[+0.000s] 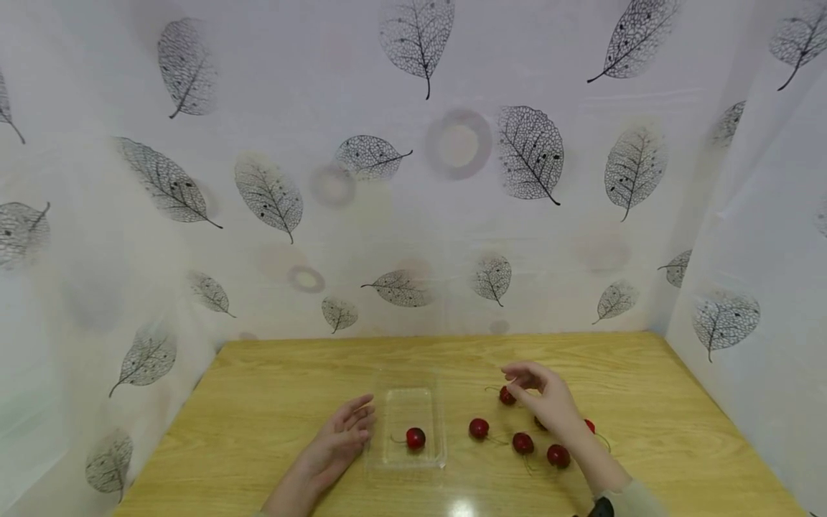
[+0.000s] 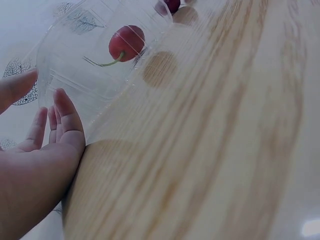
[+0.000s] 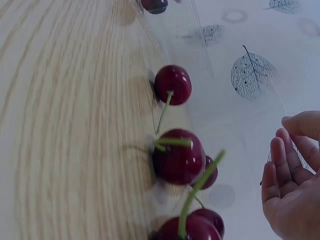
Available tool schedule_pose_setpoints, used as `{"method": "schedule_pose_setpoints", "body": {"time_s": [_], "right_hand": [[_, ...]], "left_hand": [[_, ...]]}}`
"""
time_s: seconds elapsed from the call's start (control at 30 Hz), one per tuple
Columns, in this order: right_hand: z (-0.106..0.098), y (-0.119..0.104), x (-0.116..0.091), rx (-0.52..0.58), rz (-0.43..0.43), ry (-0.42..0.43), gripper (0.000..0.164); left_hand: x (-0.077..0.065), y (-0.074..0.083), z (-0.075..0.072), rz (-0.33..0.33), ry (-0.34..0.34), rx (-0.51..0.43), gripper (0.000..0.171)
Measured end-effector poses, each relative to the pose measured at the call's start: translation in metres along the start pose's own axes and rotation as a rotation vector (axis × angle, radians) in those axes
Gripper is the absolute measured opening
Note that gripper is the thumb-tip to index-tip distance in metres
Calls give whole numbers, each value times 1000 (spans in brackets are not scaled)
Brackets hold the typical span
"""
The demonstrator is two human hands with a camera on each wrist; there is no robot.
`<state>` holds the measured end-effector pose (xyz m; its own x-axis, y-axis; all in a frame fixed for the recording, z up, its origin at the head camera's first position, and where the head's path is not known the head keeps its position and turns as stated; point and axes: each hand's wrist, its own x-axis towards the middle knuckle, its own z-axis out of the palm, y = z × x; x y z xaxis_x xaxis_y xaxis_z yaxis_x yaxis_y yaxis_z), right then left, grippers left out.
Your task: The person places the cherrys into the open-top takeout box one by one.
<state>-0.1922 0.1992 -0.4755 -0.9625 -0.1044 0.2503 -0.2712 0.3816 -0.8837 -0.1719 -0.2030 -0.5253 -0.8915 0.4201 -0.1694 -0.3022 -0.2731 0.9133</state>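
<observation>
A clear plastic box (image 1: 407,465) stands on the table with one dark red cherry (image 1: 416,439) in it, the stem pointing left. Along the box's left side is my left hand (image 1: 336,441), its fingers loosely extended by the wall; in the left wrist view the fingertips are close to the plastic, and I cannot tell if they press it. My right hand (image 1: 545,398) hovers at the far cherry (image 1: 507,395), partly covering it in the head view. Its fingers are relaxed, with nothing between thumb and fingertips in the right wrist view.
Several loose cherries lie right of the box, among them one near its wall (image 1: 479,429), a middle one (image 1: 522,444) and a nearer one (image 1: 558,456). Others are partly hidden under the right arm. Leaf-patterned curtains (image 1: 446,215) enclose the wooden table (image 1: 258,380) behind and at both sides.
</observation>
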Motion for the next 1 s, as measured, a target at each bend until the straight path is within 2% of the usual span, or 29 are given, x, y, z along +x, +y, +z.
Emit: {"method": "schedule_pose_setpoints", "body": {"time_s": [0.17,0.57,0.8,1.0], "right_hand": [[-14,7,-3,-36,8,28,23],[-38,21,-11,-48,-78,103,23],[-52,26,-18,-63,-34,117,25],[-63,33,-23,-104,-41,145,25]], "left_hand": [[0,-1,0,3,-4,-10,67],[0,-1,0,10,-7,-24,64],[0,0,1,5,-8,-31,64],[0,0,1,3,-1,-27,66]]}}
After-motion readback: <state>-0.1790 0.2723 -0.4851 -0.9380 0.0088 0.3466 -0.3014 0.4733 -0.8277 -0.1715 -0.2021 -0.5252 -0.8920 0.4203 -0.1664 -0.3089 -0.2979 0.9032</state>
